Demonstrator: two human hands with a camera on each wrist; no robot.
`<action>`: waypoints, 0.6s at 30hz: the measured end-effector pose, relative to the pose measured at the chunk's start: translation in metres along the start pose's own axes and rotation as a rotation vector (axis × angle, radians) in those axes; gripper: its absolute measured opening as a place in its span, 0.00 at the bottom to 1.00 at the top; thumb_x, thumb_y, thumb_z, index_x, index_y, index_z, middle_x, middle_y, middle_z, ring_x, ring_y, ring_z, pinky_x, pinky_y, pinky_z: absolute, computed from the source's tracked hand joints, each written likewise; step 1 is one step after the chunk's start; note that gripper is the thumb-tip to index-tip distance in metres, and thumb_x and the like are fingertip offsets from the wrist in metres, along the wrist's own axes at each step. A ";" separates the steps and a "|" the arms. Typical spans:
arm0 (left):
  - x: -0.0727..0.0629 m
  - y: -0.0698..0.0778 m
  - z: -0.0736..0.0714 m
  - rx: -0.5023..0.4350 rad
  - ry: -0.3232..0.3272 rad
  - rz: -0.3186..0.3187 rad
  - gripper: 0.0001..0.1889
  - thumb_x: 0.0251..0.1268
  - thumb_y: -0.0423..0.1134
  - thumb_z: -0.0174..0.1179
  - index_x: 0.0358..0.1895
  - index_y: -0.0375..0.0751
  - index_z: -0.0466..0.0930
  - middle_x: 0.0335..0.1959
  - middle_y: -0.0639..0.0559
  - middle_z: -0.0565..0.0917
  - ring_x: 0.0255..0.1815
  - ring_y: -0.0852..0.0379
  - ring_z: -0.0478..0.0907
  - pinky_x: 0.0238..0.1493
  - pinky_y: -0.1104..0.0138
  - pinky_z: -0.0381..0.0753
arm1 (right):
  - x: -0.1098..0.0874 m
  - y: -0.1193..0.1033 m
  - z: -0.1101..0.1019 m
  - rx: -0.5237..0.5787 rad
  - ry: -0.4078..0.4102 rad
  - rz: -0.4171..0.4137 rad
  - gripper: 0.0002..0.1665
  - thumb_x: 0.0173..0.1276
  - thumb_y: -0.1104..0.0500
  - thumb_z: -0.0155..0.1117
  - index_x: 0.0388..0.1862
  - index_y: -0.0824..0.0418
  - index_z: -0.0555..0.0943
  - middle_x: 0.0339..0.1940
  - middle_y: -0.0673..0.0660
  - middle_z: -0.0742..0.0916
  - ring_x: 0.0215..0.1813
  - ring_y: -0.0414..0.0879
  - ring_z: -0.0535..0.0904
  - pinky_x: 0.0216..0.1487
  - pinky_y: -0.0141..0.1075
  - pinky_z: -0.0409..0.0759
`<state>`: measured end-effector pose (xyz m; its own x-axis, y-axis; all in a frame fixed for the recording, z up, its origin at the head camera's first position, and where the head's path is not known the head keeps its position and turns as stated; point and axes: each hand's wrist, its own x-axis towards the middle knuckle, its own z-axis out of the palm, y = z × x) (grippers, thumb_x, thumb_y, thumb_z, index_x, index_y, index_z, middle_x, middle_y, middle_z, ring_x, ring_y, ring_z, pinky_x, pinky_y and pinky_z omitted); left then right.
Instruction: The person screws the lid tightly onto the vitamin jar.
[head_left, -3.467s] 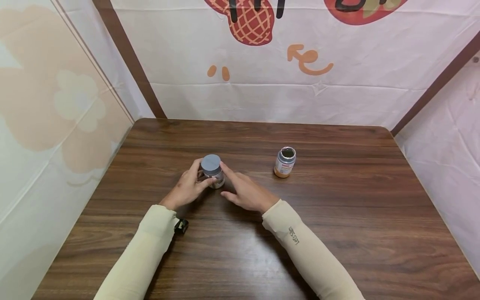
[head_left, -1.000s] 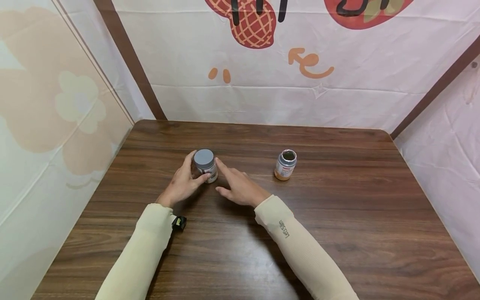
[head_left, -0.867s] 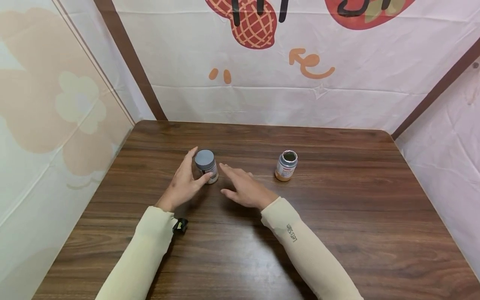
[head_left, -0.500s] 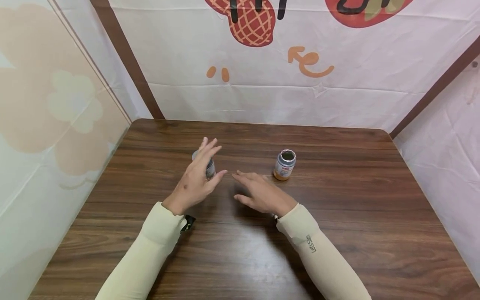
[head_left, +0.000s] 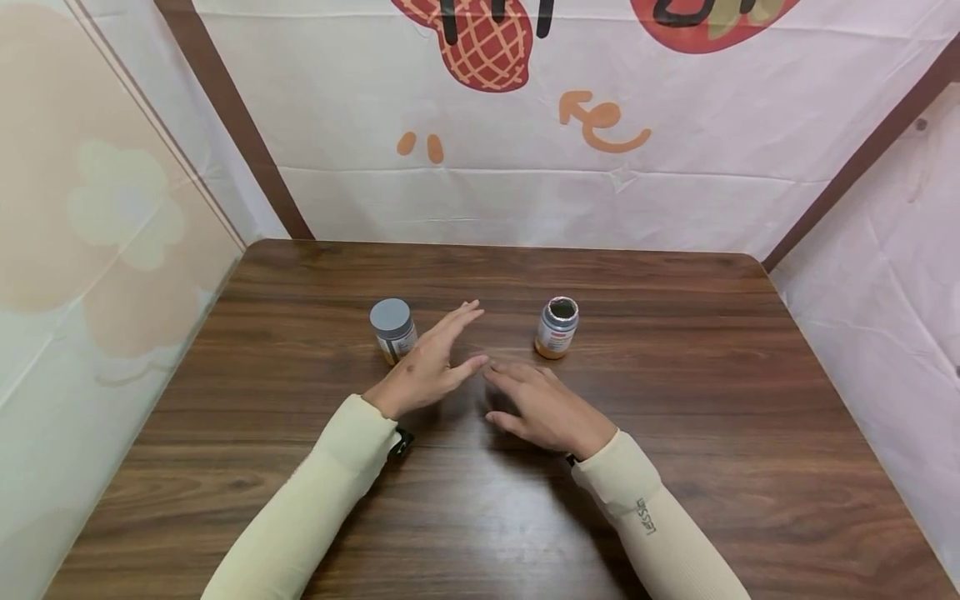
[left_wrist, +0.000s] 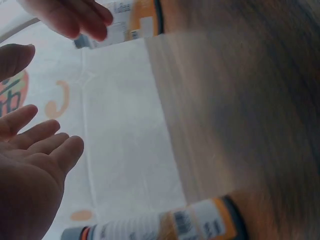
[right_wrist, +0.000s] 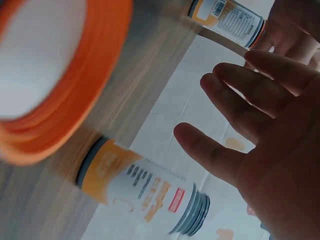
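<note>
A capped jar with a flat grey-blue lid stands on the left of the wooden table. Just right of it is my left hand, fingers extended and holding nothing, its wrist side overlapping the jar's base in the head view. My right hand hovers opposite, palm down with fingers loosely straight, its fingertips close to my left thumb. Behind it stands a lidless jar, white-labelled with an orange base; its threaded neck shows in the right wrist view. An orange ring-shaped piece with a white inside looms near the right wrist camera, hidden in the head view.
The brown wooden table reaches back to a white printed cloth. More cloth panels hang along both sides. Pale sleeves cover both forearms, and a dark wrist device shows beside the left cuff.
Earlier my left hand held the capped jar while my right fingers touched its lid. The jar shifted slightly left and away, then my left hand let go; both hands moved right.
</note>
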<state>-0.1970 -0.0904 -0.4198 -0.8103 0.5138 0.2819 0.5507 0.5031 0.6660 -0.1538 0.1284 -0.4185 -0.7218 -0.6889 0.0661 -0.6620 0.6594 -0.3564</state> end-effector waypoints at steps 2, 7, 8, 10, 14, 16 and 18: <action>0.004 -0.002 0.005 -0.013 -0.010 -0.009 0.34 0.70 0.38 0.64 0.76 0.38 0.60 0.78 0.43 0.58 0.78 0.48 0.53 0.72 0.49 0.60 | -0.005 0.001 0.001 0.000 -0.001 0.012 0.36 0.74 0.49 0.63 0.72 0.67 0.70 0.70 0.64 0.75 0.72 0.59 0.68 0.67 0.60 0.66; 0.014 -0.009 0.016 -0.013 -0.040 -0.019 0.34 0.71 0.39 0.64 0.75 0.38 0.60 0.77 0.42 0.59 0.77 0.46 0.55 0.72 0.49 0.60 | -0.017 0.005 0.002 -0.015 -0.005 0.035 0.35 0.74 0.48 0.63 0.71 0.67 0.70 0.70 0.65 0.75 0.72 0.59 0.68 0.68 0.59 0.64; 0.016 -0.011 0.018 -0.013 -0.045 -0.023 0.34 0.71 0.39 0.64 0.75 0.38 0.61 0.77 0.42 0.60 0.77 0.46 0.56 0.72 0.49 0.60 | -0.019 0.006 0.003 -0.023 -0.004 0.035 0.35 0.74 0.48 0.63 0.71 0.67 0.70 0.70 0.65 0.75 0.71 0.59 0.69 0.68 0.59 0.65; 0.020 -0.013 0.020 -0.026 -0.054 -0.029 0.34 0.71 0.39 0.63 0.75 0.38 0.61 0.77 0.41 0.60 0.77 0.45 0.56 0.72 0.49 0.60 | -0.024 0.007 0.003 -0.030 0.004 0.037 0.35 0.73 0.49 0.64 0.71 0.68 0.71 0.70 0.66 0.75 0.71 0.59 0.69 0.67 0.59 0.65; 0.027 -0.017 0.021 -0.041 -0.057 -0.037 0.33 0.71 0.38 0.63 0.75 0.37 0.61 0.76 0.40 0.61 0.76 0.44 0.58 0.71 0.49 0.61 | -0.033 0.010 0.004 -0.039 0.026 0.046 0.35 0.72 0.50 0.65 0.70 0.69 0.72 0.69 0.66 0.76 0.70 0.59 0.70 0.66 0.60 0.67; 0.031 -0.019 0.022 -0.036 -0.061 -0.042 0.33 0.71 0.38 0.63 0.75 0.37 0.61 0.76 0.40 0.61 0.76 0.44 0.58 0.71 0.49 0.61 | -0.037 0.012 0.005 -0.028 0.033 0.061 0.34 0.72 0.51 0.66 0.69 0.69 0.72 0.69 0.66 0.76 0.70 0.60 0.70 0.66 0.60 0.67; 0.035 -0.020 0.023 -0.032 -0.066 -0.043 0.34 0.71 0.39 0.63 0.75 0.36 0.60 0.76 0.40 0.61 0.76 0.45 0.58 0.72 0.50 0.61 | -0.042 0.014 0.005 -0.015 0.036 0.077 0.34 0.72 0.51 0.66 0.69 0.69 0.72 0.69 0.66 0.75 0.71 0.60 0.69 0.67 0.60 0.66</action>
<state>-0.2315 -0.0666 -0.4396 -0.8176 0.5373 0.2070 0.5079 0.5036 0.6988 -0.1317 0.1651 -0.4311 -0.7776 -0.6245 0.0729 -0.6067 0.7148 -0.3479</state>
